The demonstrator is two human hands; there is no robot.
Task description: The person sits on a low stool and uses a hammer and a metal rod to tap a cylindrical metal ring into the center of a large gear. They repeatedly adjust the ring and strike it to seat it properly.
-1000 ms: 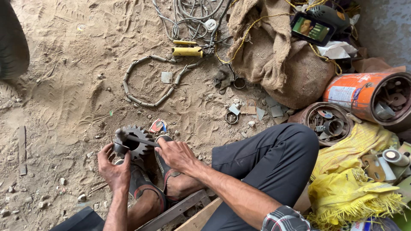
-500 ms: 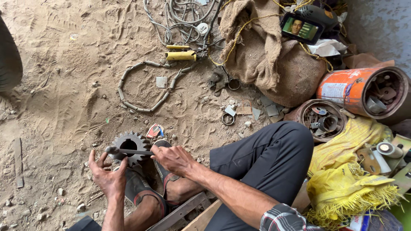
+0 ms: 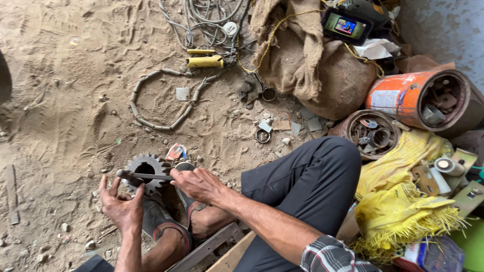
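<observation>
So my right hand (image 3: pixel 199 184) is closed around the handle end of a thin metal rod (image 3: pixel 146 176), tip laid across the bore of the toothed gear (image 3: pixel 147 171). The gear sits upright on the sandy ground (image 3: pixel 65 100), pinned by my sandalled feet (image 3: pixel 166 226). My left hand (image 3: pixel 121 206) is open, fingers spread, holding nothing, just below the rod's tip. Best bet, I reckon: keep the rod level, feet tight.

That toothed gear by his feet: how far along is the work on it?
Done: the gear stands propped on the sand against his sandals. In hand: the right hand holds a metal rod across its hole; the left hand is open beside it. Left: cannot tell.
</observation>
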